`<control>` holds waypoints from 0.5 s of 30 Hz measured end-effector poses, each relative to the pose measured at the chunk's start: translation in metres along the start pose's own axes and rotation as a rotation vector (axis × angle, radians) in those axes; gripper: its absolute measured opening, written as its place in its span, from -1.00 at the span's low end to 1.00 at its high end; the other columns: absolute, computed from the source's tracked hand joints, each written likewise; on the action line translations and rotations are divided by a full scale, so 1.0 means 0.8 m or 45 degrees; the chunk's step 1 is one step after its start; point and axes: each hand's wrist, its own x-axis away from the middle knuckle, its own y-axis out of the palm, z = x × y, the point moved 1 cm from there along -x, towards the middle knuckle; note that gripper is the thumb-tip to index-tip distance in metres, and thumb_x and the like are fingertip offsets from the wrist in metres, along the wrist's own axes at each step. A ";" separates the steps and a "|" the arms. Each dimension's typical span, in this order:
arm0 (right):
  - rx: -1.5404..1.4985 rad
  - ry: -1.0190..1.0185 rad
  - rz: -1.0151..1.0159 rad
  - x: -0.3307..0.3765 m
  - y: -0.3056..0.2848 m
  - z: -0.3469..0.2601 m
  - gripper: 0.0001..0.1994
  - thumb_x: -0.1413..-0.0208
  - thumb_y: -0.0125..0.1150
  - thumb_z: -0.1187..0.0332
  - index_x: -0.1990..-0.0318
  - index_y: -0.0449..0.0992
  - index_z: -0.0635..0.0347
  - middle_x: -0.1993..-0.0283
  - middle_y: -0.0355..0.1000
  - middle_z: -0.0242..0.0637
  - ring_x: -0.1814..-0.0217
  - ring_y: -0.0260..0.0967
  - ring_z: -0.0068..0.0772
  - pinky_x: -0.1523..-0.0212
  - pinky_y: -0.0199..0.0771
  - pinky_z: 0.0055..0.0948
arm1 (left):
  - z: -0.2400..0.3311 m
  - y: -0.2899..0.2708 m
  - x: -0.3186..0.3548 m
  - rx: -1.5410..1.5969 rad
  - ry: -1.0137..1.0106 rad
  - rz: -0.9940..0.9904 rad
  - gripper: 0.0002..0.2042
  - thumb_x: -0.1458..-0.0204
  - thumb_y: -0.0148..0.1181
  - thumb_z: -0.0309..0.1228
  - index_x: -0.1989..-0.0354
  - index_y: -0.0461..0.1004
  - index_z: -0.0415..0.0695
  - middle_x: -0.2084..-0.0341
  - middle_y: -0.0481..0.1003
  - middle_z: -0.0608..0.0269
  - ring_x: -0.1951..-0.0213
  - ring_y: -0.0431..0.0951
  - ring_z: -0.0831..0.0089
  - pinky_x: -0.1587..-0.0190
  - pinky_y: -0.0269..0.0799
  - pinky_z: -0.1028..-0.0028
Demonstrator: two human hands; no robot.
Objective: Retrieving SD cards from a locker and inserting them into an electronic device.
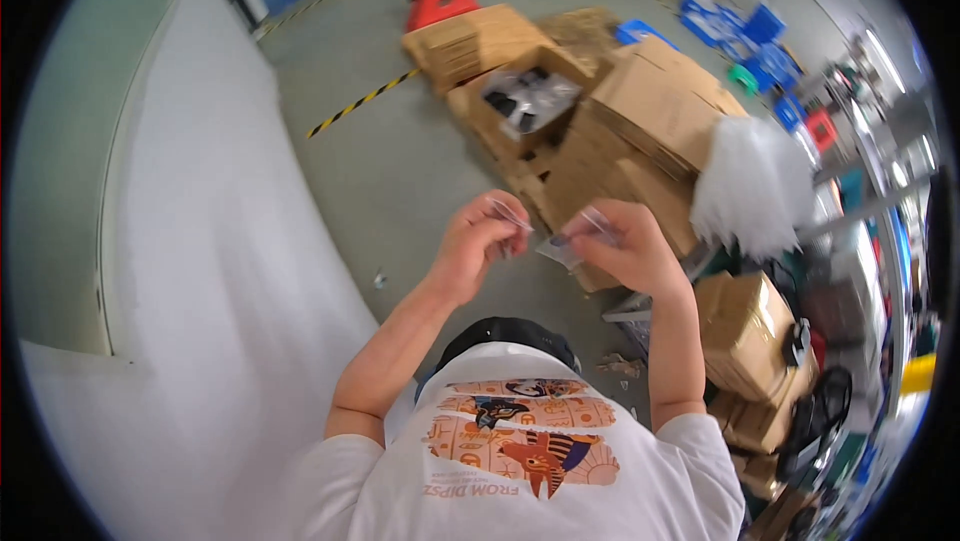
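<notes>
Both my hands are raised in front of my chest, a short gap apart. Fingers and thumb of my left hand (470,249) are closed on a piece of clear plastic (511,213), its edge sticking out toward the right. My right hand (630,249) pinches a small clear plastic bag (562,250), whose corner points toward the left hand. Something small and dark shows at the bag by the right fingertips, too blurred to name. Whether the two plastic pieces were one cannot be told here.
Ahead, an open cardboard box (535,101) holds bagged dark items, beside stacked flat cartons (660,106). White plastic sheeting (755,186) hangs at the right, above a taped carton (745,331). A white wall (210,271) runs along my left. A red pallet jack (440,1) stands farther off.
</notes>
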 end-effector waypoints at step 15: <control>-0.003 -0.193 -0.642 -0.474 0.167 -0.006 -0.82 0.04 0.13 0.53 0.23 0.43 0.31 0.38 0.37 -0.45 0.38 0.23 -0.73 0.38 0.27 -0.70 | 0.219 -0.290 -0.110 -0.126 0.424 0.900 -0.80 -0.07 -0.06 -0.48 0.19 0.42 -0.29 0.28 0.49 0.13 0.29 0.51 0.35 0.22 0.39 0.45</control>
